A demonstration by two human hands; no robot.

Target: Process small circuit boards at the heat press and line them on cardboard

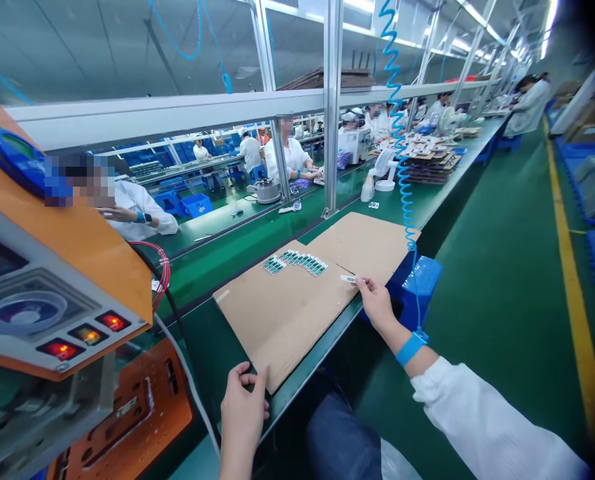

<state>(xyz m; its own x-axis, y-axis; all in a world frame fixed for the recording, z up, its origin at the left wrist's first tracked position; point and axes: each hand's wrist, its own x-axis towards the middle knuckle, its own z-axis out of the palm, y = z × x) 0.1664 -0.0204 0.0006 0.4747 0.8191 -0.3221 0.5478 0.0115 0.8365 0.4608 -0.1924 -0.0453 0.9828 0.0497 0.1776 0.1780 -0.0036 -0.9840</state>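
The right hand (376,305) pinched a slim white windowed piece (348,279) over the cardboard sheet (277,327); the left hand (244,400) curled at its corner, grip unclear. It seemed single-piece handling, wanting a light, steady next move.

Near cardboard sheet (287,323): matt, papery. Worktop (197,340): smooth, faint sheen. Coiled cord (406,193): glossy plastic. Upright post (332,113): satin metal from here. Right sleeve (482,407): creased cloth.

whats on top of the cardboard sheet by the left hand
Small parts lie grouped toward the far side of the sheet. The right hand holds a single part near the right edge. The sheet's surface directly beneath the group is covered.
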